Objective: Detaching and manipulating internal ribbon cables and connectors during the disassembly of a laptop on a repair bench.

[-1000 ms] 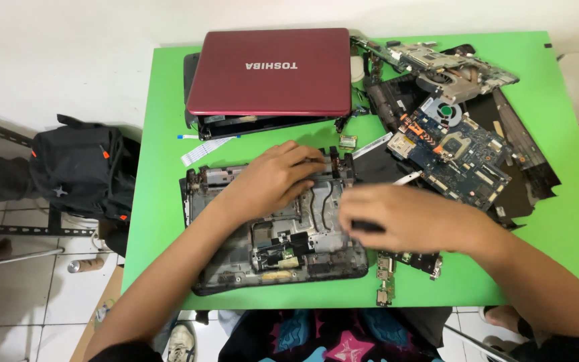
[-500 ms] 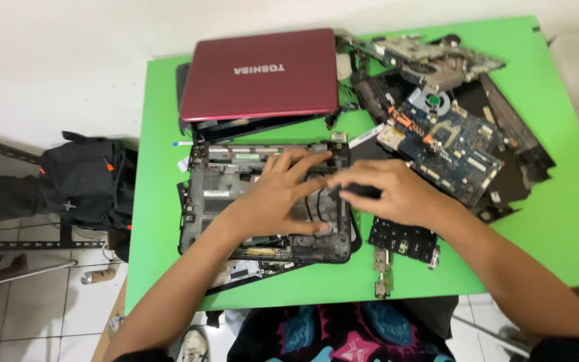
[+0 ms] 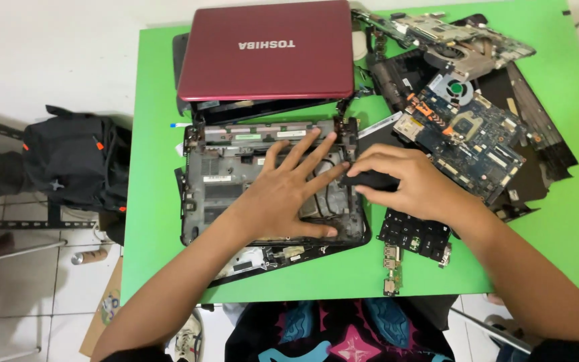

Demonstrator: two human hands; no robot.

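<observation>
The left hand (image 3: 289, 194) lies flat with spread fingers on the grey laptop base (image 3: 236, 177), pressing it and grasping nothing. Just to its right, the right hand (image 3: 413, 184) pinches a small black part (image 3: 368, 179) at the base's right edge. Beyond the right hand lies a blue circuit board (image 3: 467, 137), and beyond the left one a closed red laptop (image 3: 266, 50).

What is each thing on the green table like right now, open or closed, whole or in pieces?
Red laptop: lid closed.
Grey laptop shell: opened up, insides bare.
Left hand: flat, fingers spread, pressing on the shell.
Right hand: curled around a small black part at the shell's edge.
Blue circuit board: taken out, lying loose.
Small black board: loose on the table.
Black backpack: on the floor; open or zipped, unclear.
</observation>
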